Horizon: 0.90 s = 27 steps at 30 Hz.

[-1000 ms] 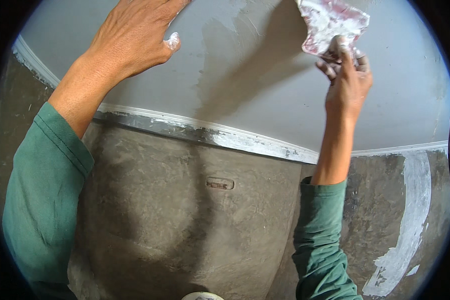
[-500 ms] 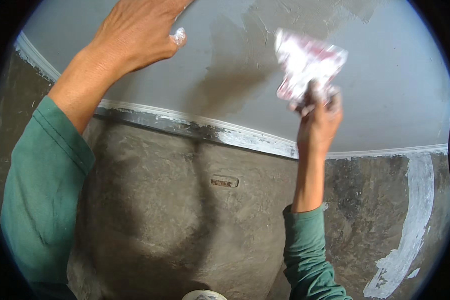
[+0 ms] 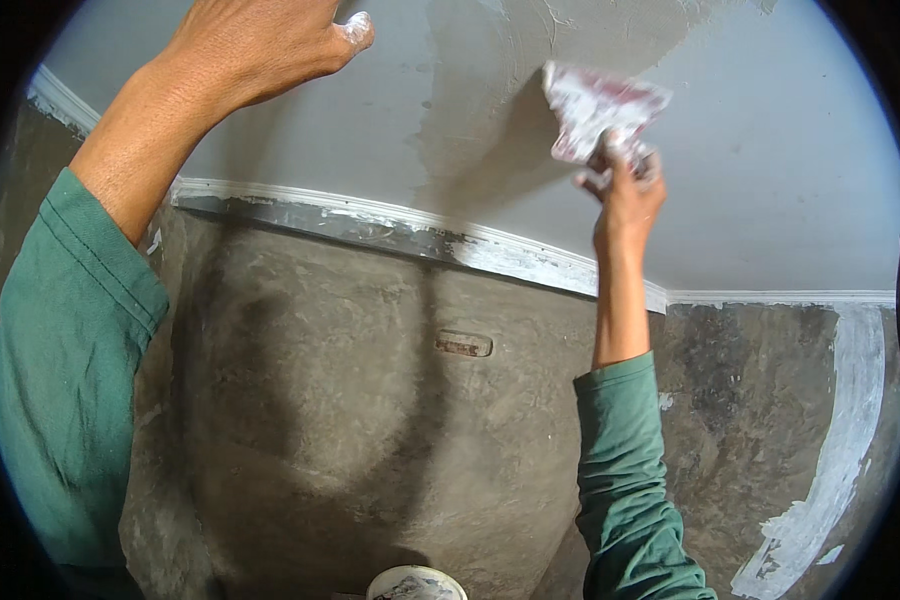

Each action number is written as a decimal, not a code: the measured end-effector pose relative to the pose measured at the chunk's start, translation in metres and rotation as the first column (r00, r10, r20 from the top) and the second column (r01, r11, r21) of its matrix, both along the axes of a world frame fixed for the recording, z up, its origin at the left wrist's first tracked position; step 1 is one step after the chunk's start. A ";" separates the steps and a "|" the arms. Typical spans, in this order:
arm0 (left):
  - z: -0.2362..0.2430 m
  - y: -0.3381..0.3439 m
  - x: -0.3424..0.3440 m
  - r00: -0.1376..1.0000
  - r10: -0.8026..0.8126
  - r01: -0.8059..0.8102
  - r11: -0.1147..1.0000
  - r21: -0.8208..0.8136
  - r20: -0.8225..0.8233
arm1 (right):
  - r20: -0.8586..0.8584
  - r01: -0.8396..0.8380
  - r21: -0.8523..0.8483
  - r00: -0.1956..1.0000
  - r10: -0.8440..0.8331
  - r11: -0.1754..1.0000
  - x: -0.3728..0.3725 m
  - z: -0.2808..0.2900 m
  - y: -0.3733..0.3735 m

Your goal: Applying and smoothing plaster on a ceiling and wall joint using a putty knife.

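Note:
In my right hand [image 3: 630, 200] is a reddish putty spreader [image 3: 605, 105], its flat face smeared with white filler. Thumb and fingers close round its narrow end, and its wide blade is up by the pale grey ceiling [image 3: 760, 190]; I cannot tell whether the edge touches. A darker, damp-looking patch [image 3: 480, 100] of filler spreads just left of the tool. At the upper left, my left hand [image 3: 260, 45] is raised near the ceiling, with white filler on its thumb tip. Its other fingers run out past the top edge, so anything they hold is hidden.
White moulding [image 3: 370, 210] runs along where the ceiling meets the rough brown-grey wall [image 3: 320, 400]. A small recessed box [image 3: 464, 344] sits in that wall. A white filler band [image 3: 855, 400] goes down the right wall. At the bottom is a round bucket [image 3: 415, 572] with whitish contents.
The spreader and my right hand have moved slightly up and left. My left hand has shifted up and left, further out of view. More of the bucket shows.

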State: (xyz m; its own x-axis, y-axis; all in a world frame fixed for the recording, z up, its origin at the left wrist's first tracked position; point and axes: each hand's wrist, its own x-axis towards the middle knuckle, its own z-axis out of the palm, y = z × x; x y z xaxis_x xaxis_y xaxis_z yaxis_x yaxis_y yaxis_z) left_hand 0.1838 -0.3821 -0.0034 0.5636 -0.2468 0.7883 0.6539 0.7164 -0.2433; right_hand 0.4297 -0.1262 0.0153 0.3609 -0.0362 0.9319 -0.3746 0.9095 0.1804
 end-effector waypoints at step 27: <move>-0.007 -0.003 0.001 0.998 0.035 -0.036 0.999 0.017 0.059 | 0.065 -0.133 -0.163 0.987 0.145 0.978 -0.083 -0.019 0.099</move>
